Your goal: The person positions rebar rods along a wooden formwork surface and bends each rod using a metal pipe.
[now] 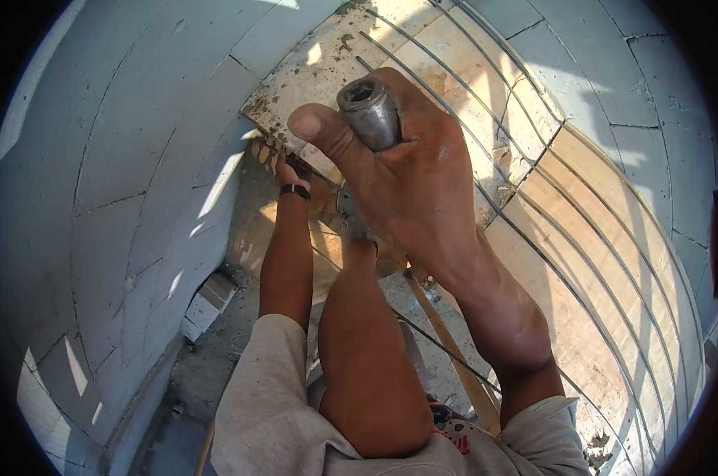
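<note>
My right hand (pixel 418 170) is raised close to the camera, closed around a steel tool (pixel 369 113) whose round, hollow socket-like end sticks up beside my thumb. The rest of the tool is hidden behind the hand. Farther down on the left, my left hand (pixel 294 173), with a dark band at the wrist, reaches to the edge of a stained board (pixel 295 103). Its fingers are in shadow and partly hidden, so their grip does not show clearly. My bare leg (pixel 371 357) is bent between the two arms.
Thin metal rods (pixel 557 190) run curved across the boards at the right. Pale block walls (pixel 128 159) enclose the space. A small block (pixel 209 301) lies at lower left, and a wooden strip (pixel 450 345) slants beneath my right arm.
</note>
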`<state>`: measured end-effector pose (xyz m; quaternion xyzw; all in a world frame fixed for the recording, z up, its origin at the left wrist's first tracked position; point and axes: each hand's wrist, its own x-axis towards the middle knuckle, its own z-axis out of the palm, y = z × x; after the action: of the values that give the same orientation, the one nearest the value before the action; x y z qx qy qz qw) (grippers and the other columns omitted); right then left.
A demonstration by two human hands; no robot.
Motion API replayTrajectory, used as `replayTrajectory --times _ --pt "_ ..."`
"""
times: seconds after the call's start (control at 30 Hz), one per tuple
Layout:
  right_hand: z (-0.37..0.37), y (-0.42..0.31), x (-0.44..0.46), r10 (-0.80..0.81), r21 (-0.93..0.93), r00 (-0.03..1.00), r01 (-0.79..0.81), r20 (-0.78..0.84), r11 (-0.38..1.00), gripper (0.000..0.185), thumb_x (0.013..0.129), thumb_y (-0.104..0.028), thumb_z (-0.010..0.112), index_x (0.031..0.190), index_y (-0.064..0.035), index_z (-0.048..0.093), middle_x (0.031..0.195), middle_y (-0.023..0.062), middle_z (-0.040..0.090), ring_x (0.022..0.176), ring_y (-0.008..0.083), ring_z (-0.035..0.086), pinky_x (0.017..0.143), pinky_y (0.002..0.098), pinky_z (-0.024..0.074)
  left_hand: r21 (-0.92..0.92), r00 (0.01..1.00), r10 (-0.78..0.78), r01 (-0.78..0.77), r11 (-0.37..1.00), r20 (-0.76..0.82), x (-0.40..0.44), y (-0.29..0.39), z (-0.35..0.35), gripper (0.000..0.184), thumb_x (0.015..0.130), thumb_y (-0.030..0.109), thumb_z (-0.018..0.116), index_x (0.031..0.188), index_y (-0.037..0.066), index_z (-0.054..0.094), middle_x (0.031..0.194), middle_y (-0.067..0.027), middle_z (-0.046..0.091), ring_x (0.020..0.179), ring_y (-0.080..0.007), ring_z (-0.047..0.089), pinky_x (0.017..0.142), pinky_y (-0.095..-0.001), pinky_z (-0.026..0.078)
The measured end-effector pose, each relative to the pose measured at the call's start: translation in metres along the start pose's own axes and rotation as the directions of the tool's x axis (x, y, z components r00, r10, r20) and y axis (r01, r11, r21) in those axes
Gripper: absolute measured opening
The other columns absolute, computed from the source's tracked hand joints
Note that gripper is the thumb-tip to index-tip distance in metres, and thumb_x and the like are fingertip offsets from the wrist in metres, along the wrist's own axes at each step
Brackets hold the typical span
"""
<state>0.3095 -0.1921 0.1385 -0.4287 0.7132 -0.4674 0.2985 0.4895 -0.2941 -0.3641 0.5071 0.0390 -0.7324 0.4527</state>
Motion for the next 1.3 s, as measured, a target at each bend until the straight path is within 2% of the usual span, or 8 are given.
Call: replayTrajectory --times 0.13,0.5,0.6,0.67,0.73,0.83,0.9,1.3 --pt "0.024 0.012 0.012 0.047 0.004 0.998 -0.047 0.033 0.999 0.047 0.085 -0.046 0.08 0.086 -0.0024 0.063 0.06 0.002 0.058 0.055 0.0107 0.052 0.053 0.0304 0.0436 -0.154 0.997 0.015 -0.003 0.988 0.078 -0.011 0.009 0.013 0.031 0.101 0.041 0.053 0.112 0.015 0.065 0.101 -0.0023 0.068 0.089 -0.0234 0.066 0.074 -0.0384 0.053" --pt "0.034 0.035 0.01 0.03 -0.119 0.999 -0.032 -0.021 0.992 0.039 0.087 -0.033 0.08 0.084 -0.0012 0.057 0.058 0.0086 0.059 0.051 0.0183 0.06 0.051 0.0322 0.0459 0.127 0.933 0.152 -0.116 0.985 -0.326 -0.025 0.033 0.047 0.044 0.092 0.043 0.064 0.12 0.01 0.065 0.117 -0.0044 0.067 0.106 -0.0218 0.062 0.092 -0.042 0.049" --pt "0.032 0.037 0.001 0.036 -0.125 0.998 -0.029 0.059 0.992 0.029 0.085 -0.021 0.079 0.087 -0.0025 0.058 0.062 0.0115 0.063 0.056 0.0263 0.067 0.052 0.0349 0.0481 0.044 0.898 0.337 -0.363 0.931 0.283 -0.094 0.046 0.05 0.046 0.091 0.043 0.065 0.121 0.008 0.064 0.119 -0.0056 0.067 0.108 -0.0229 0.062 0.092 -0.0405 0.048" --pt "0.033 0.029 -0.005 -0.074 -0.144 0.997 0.069 -0.025 0.987 0.022 0.084 -0.015 0.075 0.09 -0.0043 0.057 0.068 0.0126 0.066 0.061 0.0332 0.068 0.053 0.0394 0.0493 -0.107 0.867 0.273 -0.252 0.962 0.417 -0.115 0.051 0.062 0.043 0.091 0.043 0.066 0.116 0.008 0.065 0.109 -0.005 0.067 0.097 -0.0218 0.062 0.083 -0.036 0.048" --pt "0.036 0.042 -0.011 -0.097 -0.151 0.995 0.099 0.022 0.984 0.022 0.081 -0.013 0.073 0.092 -0.0066 0.055 0.075 0.012 0.067 0.063 0.036 0.067 0.054 0.044 0.0506 0.0 0.985 0.152 -0.152 0.988 0.077 -0.135 0.056 0.094 0.034 0.091 0.043 0.066 0.102 0.01 0.064 0.089 -0.0015 0.061 0.074 -0.0175 0.055 0.066 -0.0302 0.043" --pt "0.048 0.067 -0.041 -0.153 -0.163 0.983 0.168 0.102 0.972 0.023 0.079 -0.014 0.071 0.093 -0.009 0.054 0.081 0.01 0.066 0.068 0.0339 0.068 0.055 0.0443 0.052 0.358 0.923 0.268 -0.16 0.92 -0.276 -0.117 0.051 0.147 0.031 0.093 0.043 0.065 0.083 0.017 0.053 0.069 0.0039 0.037 0.054 -0.0114 0.03 0.048 -0.0281 0.025" --pt "0.045 0.084 -0.055 -0.151 -0.218 0.976 0.184 0.158 0.958 0.024 0.078 -0.014 0.07 0.097 -0.0102 0.055 0.085 0.0087 0.066 0.071 0.0324 0.068 0.056 0.0445 0.0526 0.356 0.964 0.247 -0.199 0.913 -0.095 -0.108 0.046 0.145 0.032 0.095 0.043 0.064 0.081 0.019 0.048 0.067 0.0053 0.034 0.053 -0.0115 0.028 0.047 -0.0293 0.023" --pt "0.017 0.092 -0.016 -0.111 -0.119 0.99 0.121 0.083 0.986 0.026 0.08 -0.019 0.072 0.097 -0.0084 0.057 0.079 0.0075 0.069 0.073 0.0314 0.07 0.058 0.0451 0.0543 0.578 0.972 0.22 -0.137 0.805 -0.077 -0.113 0.037 0.157 0.04 0.096 0.043 0.061 0.075 0.016 0.04 0.064 0.0032 0.032 0.051 -0.0127 0.027 0.047 -0.0311 0.024"
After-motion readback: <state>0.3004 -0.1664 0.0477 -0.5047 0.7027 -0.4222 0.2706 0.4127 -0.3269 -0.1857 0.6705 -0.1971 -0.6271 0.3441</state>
